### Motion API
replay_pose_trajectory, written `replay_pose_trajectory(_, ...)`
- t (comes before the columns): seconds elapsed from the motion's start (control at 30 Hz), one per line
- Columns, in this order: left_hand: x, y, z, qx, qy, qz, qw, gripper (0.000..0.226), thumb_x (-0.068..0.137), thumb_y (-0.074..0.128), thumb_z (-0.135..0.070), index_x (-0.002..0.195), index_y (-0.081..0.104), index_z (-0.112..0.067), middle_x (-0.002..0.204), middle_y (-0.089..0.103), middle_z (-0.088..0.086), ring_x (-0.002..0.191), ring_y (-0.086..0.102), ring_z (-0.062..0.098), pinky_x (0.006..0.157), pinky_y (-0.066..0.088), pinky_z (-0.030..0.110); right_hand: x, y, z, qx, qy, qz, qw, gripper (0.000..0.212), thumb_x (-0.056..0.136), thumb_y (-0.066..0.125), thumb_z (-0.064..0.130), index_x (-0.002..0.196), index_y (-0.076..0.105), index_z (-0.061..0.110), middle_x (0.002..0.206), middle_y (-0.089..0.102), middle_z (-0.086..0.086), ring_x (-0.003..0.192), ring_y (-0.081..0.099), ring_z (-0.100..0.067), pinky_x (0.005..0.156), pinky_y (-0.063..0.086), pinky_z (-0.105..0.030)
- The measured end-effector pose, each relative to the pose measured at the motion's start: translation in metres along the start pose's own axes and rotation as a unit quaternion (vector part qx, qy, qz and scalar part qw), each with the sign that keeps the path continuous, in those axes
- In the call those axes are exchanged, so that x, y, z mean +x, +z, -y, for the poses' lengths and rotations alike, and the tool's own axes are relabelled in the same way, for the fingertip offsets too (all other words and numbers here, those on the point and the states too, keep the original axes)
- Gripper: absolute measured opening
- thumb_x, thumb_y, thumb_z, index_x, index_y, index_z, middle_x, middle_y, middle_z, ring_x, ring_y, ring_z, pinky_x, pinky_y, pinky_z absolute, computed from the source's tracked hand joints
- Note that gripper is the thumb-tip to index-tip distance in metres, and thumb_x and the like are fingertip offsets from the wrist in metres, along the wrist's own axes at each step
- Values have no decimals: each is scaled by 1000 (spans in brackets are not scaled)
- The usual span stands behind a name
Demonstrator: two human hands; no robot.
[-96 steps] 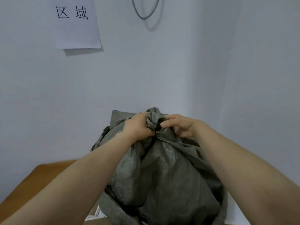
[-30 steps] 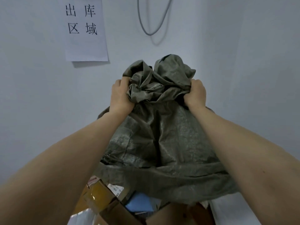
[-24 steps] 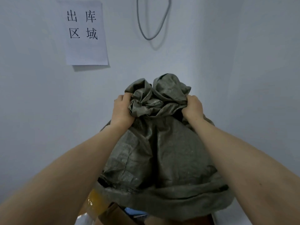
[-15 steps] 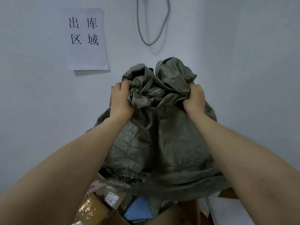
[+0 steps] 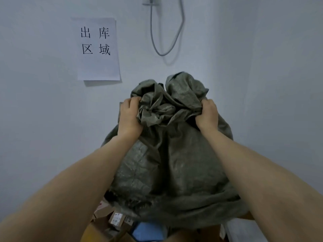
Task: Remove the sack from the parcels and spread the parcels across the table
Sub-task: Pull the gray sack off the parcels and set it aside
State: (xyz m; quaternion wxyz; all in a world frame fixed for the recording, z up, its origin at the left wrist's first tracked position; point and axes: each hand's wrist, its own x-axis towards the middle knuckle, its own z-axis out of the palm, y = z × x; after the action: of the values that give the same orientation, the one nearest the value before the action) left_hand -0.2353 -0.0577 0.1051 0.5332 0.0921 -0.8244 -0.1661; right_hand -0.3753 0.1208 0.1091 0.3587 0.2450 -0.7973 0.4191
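Both hands, the left hand (image 5: 129, 117) and the right hand (image 5: 208, 116), clutch the bunched top of a crinkled grey-green woven sack (image 5: 171, 165) at frame centre. Boxy cardboard parcels (image 5: 111, 218) peek out beneath its lower edge.

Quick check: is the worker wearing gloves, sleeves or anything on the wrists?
No. The bare left hand and bare right hand have no gloves. Both forearms are uncovered to the frame edge, with no sleeves, watch or wristband showing. Fingers are partly hidden, so rings cannot be ruled out.

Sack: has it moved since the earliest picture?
Yes, upward: top of the sack now clears the lower edge of the wall sign; earlier it sat well below.
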Motion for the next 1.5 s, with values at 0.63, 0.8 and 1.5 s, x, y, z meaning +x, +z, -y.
replay_pose_trajectory(0.63,-62,-11,44,0,33,223,974,90,48,53,-56,123,52,-5,131,41,16,125,38,31,106,31,29,-37,11,-24,58,61,277,957,95,80,63,8,151,8,37,155,20,-9,139,24,-35,118,18,-39)
replay_pose_trajectory(0.8,-56,-10,33,38,92,312,945,117,55,72,-50,142,-5,-43,155,-8,8,147,2,25,112,31,47,-42,23,-12,124,31,343,931,62,77,54,-4,130,57,28,136,55,-3,130,46,-21,109,34,-26)
replay_pose_trajectory(1.5,-25,-24,15,58,22,148,987,53,68,47,-38,114,59,-15,118,55,10,105,58,30,83,44,35,-47,-3,-67,47,116,495,860,148,28,93,58,141,-1,58,156,17,4,142,27,-26,110,35,-53)
